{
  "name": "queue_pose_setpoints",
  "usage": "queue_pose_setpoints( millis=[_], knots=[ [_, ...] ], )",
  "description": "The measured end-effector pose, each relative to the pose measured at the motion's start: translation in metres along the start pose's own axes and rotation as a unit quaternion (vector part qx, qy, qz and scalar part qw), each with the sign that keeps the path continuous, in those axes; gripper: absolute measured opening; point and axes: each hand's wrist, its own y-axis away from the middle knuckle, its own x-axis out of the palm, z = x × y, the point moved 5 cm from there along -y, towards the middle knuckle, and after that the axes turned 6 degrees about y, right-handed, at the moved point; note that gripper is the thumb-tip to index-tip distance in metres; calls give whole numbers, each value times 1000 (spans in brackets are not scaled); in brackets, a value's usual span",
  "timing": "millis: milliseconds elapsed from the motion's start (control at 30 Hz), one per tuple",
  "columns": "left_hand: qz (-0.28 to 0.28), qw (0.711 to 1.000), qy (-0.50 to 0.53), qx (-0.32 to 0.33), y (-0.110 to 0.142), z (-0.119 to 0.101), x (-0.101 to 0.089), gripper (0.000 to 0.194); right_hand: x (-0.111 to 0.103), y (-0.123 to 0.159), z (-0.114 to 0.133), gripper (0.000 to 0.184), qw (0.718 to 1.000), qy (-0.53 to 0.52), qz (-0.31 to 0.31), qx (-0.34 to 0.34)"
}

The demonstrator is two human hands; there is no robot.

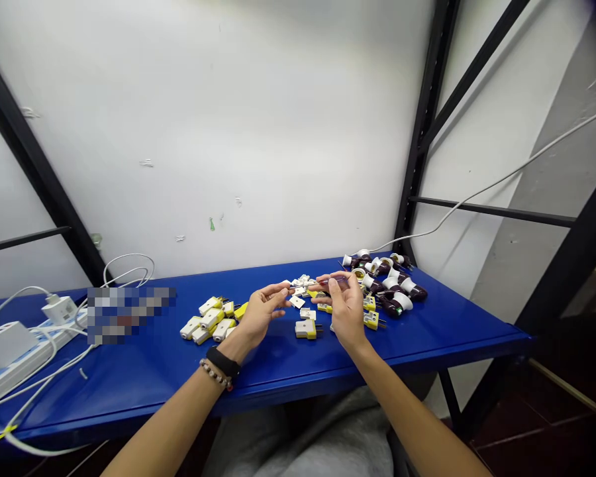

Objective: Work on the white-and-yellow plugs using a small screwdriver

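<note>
My right hand (346, 306) grips a screwdriver (334, 281) by its dark purplish handle, above the blue table. The thin shaft points left toward my left hand (264, 308). There, my thumb and forefinger are pinched together at the tip; what they hold is too small to make out. Below and between my hands lies a white and yellow plug (306, 329), its prongs pointing right. Just behind it is a small white plug cover (307, 313). A heap of more white covers (302, 285) is partly hidden behind my fingers.
Several white and yellow plugs (211, 318) are piled left of my left hand. At the right lie open yellow plug halves (371, 320) and dark lamp holders (393, 303) with white rims. A power strip (54, 338) with cables occupies the left end of the blue table (144, 377).
</note>
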Motion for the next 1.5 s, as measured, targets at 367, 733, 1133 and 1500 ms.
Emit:
queue_pose_setpoints(
  millis=[367,733,1133,1500],
  knots=[
    [-3,1000,4,5,-1,1,-1,55,1,1,3,33,1000,-2,4,-2],
    [138,970,-173,96,13,-1,24,34,-12,-10,11,35,999,35,31,5],
    [178,875,-408,193,15,5,27,17,0,-1,1,17,976,143,165,-10],
    [191,881,-387,194,14,7,30,23,4,3,5,11,960,215,175,-33]
  ],
)
